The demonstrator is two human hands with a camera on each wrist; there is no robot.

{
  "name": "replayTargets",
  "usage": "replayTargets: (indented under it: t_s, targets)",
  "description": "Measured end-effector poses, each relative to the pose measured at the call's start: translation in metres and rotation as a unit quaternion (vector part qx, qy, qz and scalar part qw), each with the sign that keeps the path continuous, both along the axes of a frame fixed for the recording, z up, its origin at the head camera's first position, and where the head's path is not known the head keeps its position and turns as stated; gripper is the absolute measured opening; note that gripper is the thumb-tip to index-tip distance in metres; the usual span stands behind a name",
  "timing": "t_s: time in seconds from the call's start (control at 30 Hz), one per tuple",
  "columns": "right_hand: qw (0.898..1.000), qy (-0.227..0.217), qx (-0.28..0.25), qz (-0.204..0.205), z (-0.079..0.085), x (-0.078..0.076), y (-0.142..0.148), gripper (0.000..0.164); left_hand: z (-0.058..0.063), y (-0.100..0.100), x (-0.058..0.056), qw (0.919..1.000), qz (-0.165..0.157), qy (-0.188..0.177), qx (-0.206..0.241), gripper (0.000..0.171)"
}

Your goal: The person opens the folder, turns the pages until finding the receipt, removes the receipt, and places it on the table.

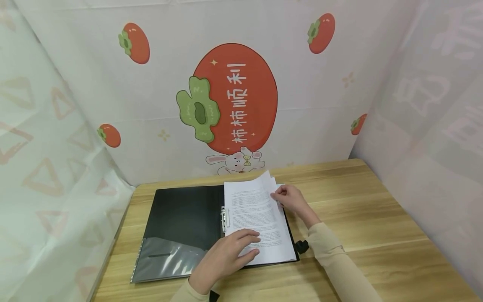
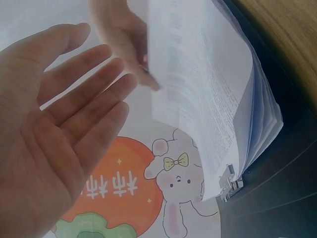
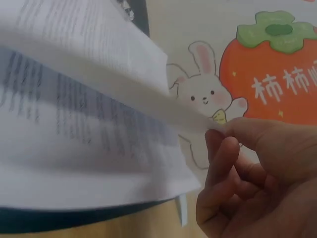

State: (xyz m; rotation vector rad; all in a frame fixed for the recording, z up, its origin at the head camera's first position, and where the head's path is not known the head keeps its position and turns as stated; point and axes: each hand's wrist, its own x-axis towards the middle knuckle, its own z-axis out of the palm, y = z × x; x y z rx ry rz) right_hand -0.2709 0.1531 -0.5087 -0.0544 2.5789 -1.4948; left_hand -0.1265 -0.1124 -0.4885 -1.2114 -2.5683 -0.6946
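A black folder (image 1: 185, 209) lies spread on the table, with a stack of printed paper (image 1: 250, 222) on its right side under a metal clip (image 1: 225, 219). My right hand (image 1: 292, 199) pinches the top sheet between thumb and finger near its upper right corner, and that edge is lifted. In the right wrist view the raised sheet (image 3: 114, 84) bends away from the pages below. My left hand (image 1: 230, 256) hovers by the lower part of the stack with fingers spread, holding nothing; the left wrist view shows its palm (image 2: 39, 148) and extended fingers.
A clear pocket (image 1: 170, 256) covers the folder's lower left. A small black object (image 1: 302, 246) sits at the folder's right edge. The wooden table (image 1: 377, 218) meets a white backdrop (image 1: 158, 96) printed with persimmons and a rabbit.
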Motion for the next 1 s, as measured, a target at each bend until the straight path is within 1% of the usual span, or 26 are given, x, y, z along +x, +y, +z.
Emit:
replayTargets:
  t_s: [0.13,0.27,0.33,0.4,0.5,0.63,0.83,1.0]
  targets:
    - [0.999,0.007,-0.036,0.036,0.023,-0.002,-0.016,0.022,0.007,0.000,0.001,0.9993,-0.003,0.032,0.019,0.028]
    - [0.992,0.012,-0.086,0.089,0.047,-0.002,-0.041,0.021,0.019,-0.001,0.002,0.9960,-0.004,0.070,0.056,0.029]
    - [0.989,0.007,-0.104,0.109,0.056,-0.001,-0.054,0.021,0.025,-0.001,0.001,0.9933,-0.008,0.089,0.074,0.029]
    - [0.986,0.004,-0.113,0.123,0.061,-0.001,-0.065,0.021,0.029,-0.001,-0.001,0.9907,-0.012,0.105,0.086,0.030]
    - [0.984,0.001,-0.116,0.132,0.066,0.000,-0.077,0.022,0.032,-0.001,-0.003,0.9892,-0.014,0.114,0.091,0.033]
    - [0.984,0.001,-0.115,0.133,0.067,0.000,-0.082,0.022,0.030,0.000,-0.006,0.9902,-0.013,0.111,0.083,0.036]
    - [0.984,0.003,-0.119,0.129,0.067,-0.001,-0.082,0.023,0.024,0.003,-0.009,0.9897,-0.030,0.114,0.082,0.032]
    - [0.984,-0.003,-0.120,0.131,0.069,0.000,-0.082,0.022,0.021,0.006,-0.008,0.9889,-0.035,0.116,0.086,0.027]
